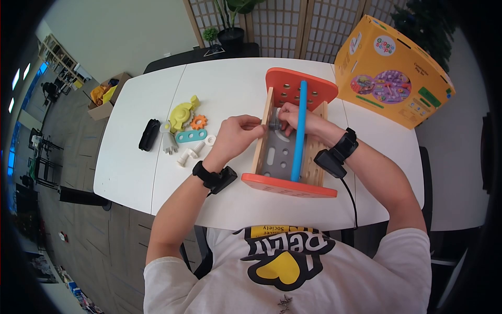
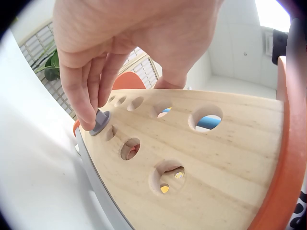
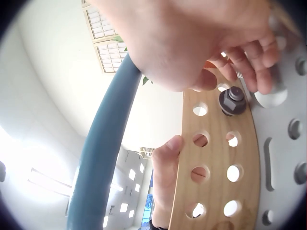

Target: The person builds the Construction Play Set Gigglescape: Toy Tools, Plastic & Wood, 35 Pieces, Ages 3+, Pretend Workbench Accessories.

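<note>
A toy workbench with wooden side panels (image 2: 230,148) and orange end boards (image 1: 290,187) lies on the table. My left hand (image 1: 238,137) reaches over the left panel; its fingertips hold the head of a grey plastic bolt (image 2: 100,122) on the outer face, while its thumb (image 3: 169,148) rests at the panel's edge. Inside the frame, a dark grey nut (image 3: 232,101) sits on the bolt's end, against the panel. The right hand (image 1: 300,119) reaches in past the blue bar (image 1: 302,131), fingers loosely bent just beside the nut, which shows uncovered in the right wrist view.
Left of the workbench lie a yellow toy piece (image 1: 182,116), an orange gear (image 1: 198,122), a teal strip (image 1: 191,136), white bolts (image 1: 184,158) and a black case (image 1: 149,135). A yellow box (image 1: 392,73) stands at the back right. A cable hangs from the right wrist camera.
</note>
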Tool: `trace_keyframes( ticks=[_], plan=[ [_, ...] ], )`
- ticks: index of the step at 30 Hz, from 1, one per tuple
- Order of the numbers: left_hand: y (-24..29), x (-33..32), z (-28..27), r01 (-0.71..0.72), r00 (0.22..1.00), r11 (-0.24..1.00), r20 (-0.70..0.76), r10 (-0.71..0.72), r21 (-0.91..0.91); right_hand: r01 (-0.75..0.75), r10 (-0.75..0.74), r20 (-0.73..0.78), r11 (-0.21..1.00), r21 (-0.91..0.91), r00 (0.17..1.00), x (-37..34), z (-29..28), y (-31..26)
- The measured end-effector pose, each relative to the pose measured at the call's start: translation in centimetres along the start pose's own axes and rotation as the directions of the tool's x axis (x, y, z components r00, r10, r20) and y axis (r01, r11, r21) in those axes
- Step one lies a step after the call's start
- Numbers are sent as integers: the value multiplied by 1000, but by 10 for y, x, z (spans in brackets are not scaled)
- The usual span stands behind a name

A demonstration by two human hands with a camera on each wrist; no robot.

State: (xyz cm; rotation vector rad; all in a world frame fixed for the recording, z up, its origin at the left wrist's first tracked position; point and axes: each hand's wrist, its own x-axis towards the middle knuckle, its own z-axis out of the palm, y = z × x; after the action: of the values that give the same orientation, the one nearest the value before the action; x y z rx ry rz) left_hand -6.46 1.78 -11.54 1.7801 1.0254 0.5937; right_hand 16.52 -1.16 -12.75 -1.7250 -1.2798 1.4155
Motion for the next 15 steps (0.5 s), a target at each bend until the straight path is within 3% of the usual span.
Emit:
trace_keyframes(
  ticks=[8,11,15],
  plan=[
    [-3,1,1,-4,1000,1000,-4,4,8,108,-90,133,985,-136,987,8,-5,12],
    [-3,0,1,1,1000,1000,-5,-1,6,-14,47,176,983,-182,983,1,-4,-2],
    [-4,0,1,6,1000,1000,1,-6,0,-69,80,93,991,-111,993,1,-1,-2]
  ],
)
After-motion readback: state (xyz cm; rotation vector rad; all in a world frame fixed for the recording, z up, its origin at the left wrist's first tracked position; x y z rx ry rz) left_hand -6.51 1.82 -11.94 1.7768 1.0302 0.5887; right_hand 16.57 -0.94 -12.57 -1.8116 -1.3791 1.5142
